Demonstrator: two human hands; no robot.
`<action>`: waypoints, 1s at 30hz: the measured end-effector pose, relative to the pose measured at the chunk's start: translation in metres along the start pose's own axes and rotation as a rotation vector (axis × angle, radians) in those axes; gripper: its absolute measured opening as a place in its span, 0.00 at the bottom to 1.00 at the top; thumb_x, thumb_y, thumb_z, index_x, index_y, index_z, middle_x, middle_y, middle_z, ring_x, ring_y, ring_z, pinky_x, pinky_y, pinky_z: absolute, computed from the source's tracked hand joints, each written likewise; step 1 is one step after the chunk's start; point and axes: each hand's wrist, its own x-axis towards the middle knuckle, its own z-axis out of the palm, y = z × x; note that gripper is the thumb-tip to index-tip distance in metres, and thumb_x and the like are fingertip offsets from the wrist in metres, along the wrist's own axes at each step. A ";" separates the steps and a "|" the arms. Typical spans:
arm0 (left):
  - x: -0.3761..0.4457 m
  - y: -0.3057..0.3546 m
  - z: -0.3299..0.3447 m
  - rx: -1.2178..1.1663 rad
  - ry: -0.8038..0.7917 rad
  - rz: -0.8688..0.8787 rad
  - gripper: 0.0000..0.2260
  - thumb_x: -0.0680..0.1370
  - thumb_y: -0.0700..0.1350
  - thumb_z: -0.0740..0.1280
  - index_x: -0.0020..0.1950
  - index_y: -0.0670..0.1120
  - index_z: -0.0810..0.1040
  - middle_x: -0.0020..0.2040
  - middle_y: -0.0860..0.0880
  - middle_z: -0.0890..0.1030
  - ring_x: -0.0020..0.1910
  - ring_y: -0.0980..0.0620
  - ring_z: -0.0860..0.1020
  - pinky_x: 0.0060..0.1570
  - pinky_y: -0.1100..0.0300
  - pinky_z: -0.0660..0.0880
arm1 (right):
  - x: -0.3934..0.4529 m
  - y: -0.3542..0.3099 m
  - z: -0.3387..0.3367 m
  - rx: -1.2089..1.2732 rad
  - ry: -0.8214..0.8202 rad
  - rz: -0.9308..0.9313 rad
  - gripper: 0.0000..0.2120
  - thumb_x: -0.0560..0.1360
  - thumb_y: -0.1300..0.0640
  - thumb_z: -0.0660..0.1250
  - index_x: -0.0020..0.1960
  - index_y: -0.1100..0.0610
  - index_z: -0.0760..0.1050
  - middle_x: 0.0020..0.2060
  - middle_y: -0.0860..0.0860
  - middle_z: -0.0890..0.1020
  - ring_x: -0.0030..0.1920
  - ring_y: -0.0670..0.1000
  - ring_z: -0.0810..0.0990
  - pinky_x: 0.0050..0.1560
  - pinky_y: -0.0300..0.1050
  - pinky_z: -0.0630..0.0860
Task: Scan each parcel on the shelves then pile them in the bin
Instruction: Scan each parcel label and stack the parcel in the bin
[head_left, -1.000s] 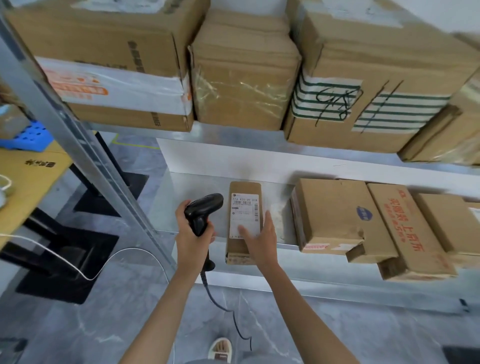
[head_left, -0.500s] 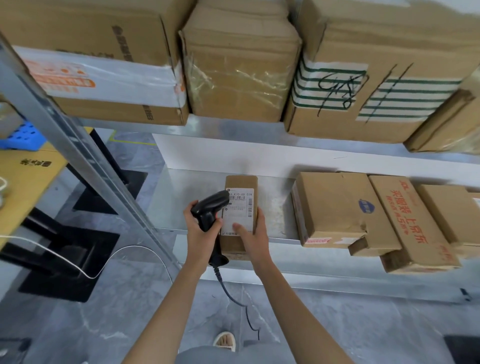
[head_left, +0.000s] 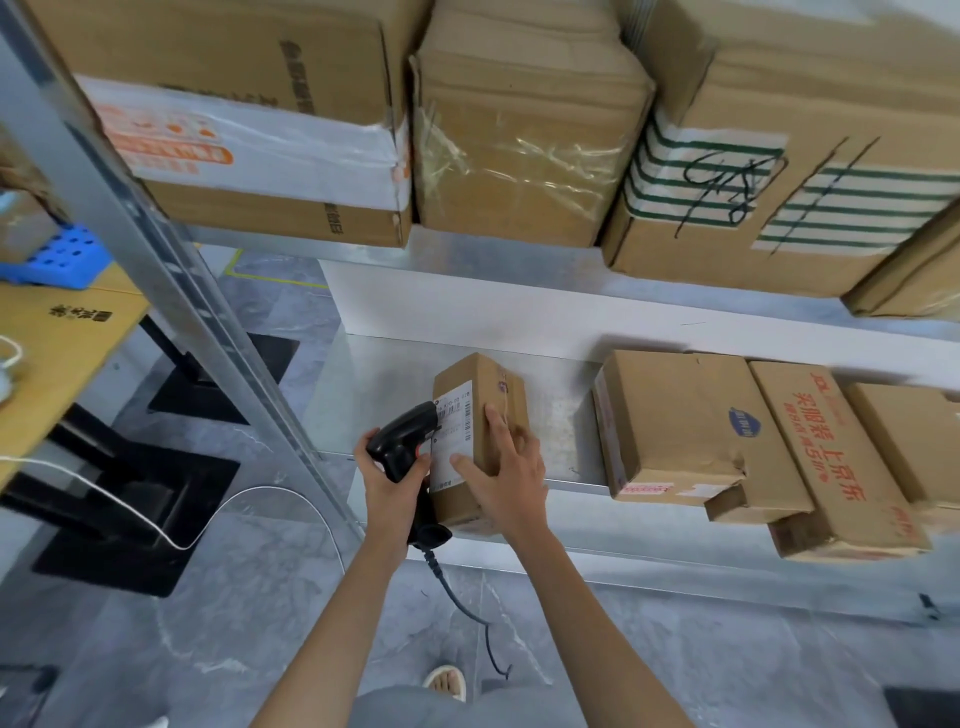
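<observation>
Right hand (head_left: 506, 475) grips parcel (head_left: 478, 415) on shelf (head_left: 561, 441).

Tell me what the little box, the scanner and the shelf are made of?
Box: brown cardboard, matte, with a white paper label. Scanner: looks like black plastic, slightly glossy. Shelf: seems to be grey metal, dully shiny and a bit scuffed.

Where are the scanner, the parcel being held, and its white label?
scanner (head_left: 402, 441), head view, on the black head above the grip.
parcel (head_left: 470, 371), head view, on its brown top face.
label (head_left: 453, 431), head view, on the white sheet near the barcode.
</observation>
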 end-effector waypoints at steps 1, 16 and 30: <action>0.001 0.000 -0.001 0.008 -0.002 0.007 0.29 0.79 0.38 0.72 0.72 0.59 0.63 0.63 0.47 0.76 0.57 0.46 0.79 0.56 0.46 0.79 | 0.001 0.001 0.000 -0.003 -0.025 -0.006 0.38 0.75 0.39 0.67 0.78 0.31 0.49 0.79 0.49 0.52 0.75 0.61 0.58 0.73 0.68 0.61; -0.019 0.043 -0.020 0.020 -0.083 0.266 0.30 0.78 0.30 0.70 0.69 0.59 0.65 0.47 0.57 0.83 0.40 0.46 0.85 0.44 0.57 0.83 | -0.023 0.007 -0.001 0.219 0.176 -0.054 0.34 0.68 0.36 0.63 0.69 0.21 0.51 0.79 0.34 0.55 0.73 0.53 0.61 0.74 0.64 0.60; -0.061 0.095 -0.025 0.190 -0.255 0.509 0.34 0.78 0.29 0.68 0.67 0.67 0.65 0.42 0.51 0.81 0.26 0.48 0.75 0.30 0.58 0.77 | -0.043 0.000 -0.040 0.226 0.555 -0.419 0.36 0.72 0.38 0.64 0.78 0.42 0.58 0.80 0.43 0.59 0.68 0.50 0.64 0.66 0.52 0.61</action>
